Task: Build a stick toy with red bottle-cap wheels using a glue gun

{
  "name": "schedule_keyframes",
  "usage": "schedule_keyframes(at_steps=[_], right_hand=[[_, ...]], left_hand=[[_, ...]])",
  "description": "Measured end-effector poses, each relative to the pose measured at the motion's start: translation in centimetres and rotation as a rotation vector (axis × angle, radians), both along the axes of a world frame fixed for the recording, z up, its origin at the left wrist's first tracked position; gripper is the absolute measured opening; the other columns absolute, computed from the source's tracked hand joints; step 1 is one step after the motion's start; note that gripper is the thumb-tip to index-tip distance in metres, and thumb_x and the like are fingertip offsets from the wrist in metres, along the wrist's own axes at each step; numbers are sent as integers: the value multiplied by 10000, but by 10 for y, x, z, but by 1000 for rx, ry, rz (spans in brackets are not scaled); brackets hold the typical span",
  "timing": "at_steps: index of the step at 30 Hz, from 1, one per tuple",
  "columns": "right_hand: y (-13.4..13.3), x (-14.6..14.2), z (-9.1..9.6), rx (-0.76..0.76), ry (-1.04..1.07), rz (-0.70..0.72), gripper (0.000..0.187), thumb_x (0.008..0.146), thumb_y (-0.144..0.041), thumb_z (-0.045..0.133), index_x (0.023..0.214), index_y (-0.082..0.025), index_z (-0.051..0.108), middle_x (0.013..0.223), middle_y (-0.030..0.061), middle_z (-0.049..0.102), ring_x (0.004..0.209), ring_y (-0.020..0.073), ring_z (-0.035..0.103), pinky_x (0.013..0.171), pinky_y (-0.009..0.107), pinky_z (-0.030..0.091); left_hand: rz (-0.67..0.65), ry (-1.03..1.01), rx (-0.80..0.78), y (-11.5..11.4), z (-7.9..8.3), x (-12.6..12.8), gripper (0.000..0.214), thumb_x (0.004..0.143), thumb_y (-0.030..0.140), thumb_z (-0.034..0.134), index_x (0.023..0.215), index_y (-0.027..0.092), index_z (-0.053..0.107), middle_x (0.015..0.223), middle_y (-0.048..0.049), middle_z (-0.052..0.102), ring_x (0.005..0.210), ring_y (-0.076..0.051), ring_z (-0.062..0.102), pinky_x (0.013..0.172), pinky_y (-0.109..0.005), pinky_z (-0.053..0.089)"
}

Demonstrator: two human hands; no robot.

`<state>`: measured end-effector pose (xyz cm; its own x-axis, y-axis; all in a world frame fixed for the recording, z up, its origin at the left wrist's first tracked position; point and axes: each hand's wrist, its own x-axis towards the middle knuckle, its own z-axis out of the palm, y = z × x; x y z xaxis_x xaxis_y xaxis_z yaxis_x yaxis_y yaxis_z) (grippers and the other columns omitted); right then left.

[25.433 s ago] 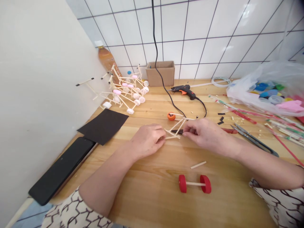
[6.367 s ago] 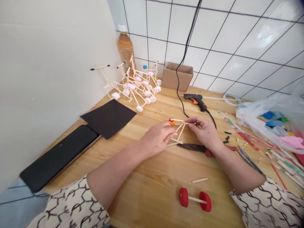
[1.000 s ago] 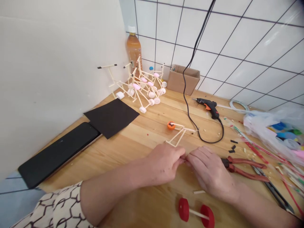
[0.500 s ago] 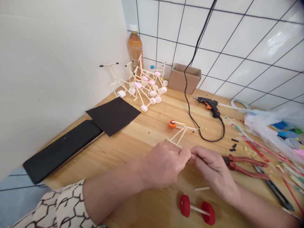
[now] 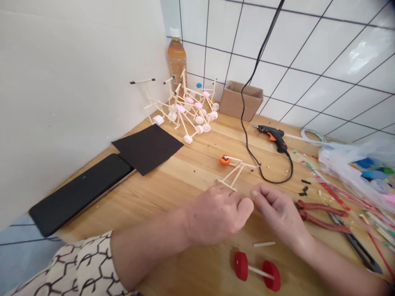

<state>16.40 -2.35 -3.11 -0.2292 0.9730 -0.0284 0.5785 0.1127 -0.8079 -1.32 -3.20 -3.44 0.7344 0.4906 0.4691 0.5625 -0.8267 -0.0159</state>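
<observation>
Two hands are held close together over mid-bench, L hand and R hand, tips nearly meeting. Fingers are curled in on both; whether anything's pinched in either grip can't be told, insides being hidden. Just beyond the L knuckles, a stick frame w/ an orange cap is laid on the bench; contact w/ the L hand can't be made out. Nearer the front edge, a red-wheeled axle is seen, w/ a loose stick just behind it. Pliers are set R of the R hand, partly over snips. A glue gun is placed nr the back edge, R of a cardboard box. Stick models are grouped at the back L corner; a black sheet and phone are laid by the L edge.
</observation>
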Motion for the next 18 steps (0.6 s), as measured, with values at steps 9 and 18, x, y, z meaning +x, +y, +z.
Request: schedule_keyframes(at_steps=[9,18], right_hand=[[-3,15,3,-93,125,109,131,804,-310,555,815,-184,587,664,13,612,583,130,568,513,234,463],[-13,8,-2,612,-214,270,117,796,-97,539,865,-188,562,724,26,640,619,134,589,581,252,470]], left_hand=[[52,-106,-250,4,-3,-2,146,772,97,342,720,154,468,566,-24,530,484,-163,495,462,-293,408],[46,-39,-203,1,-2,0,125,739,87,363,690,152,458,565,-35,523,478,-163,486,455,-291,408]])
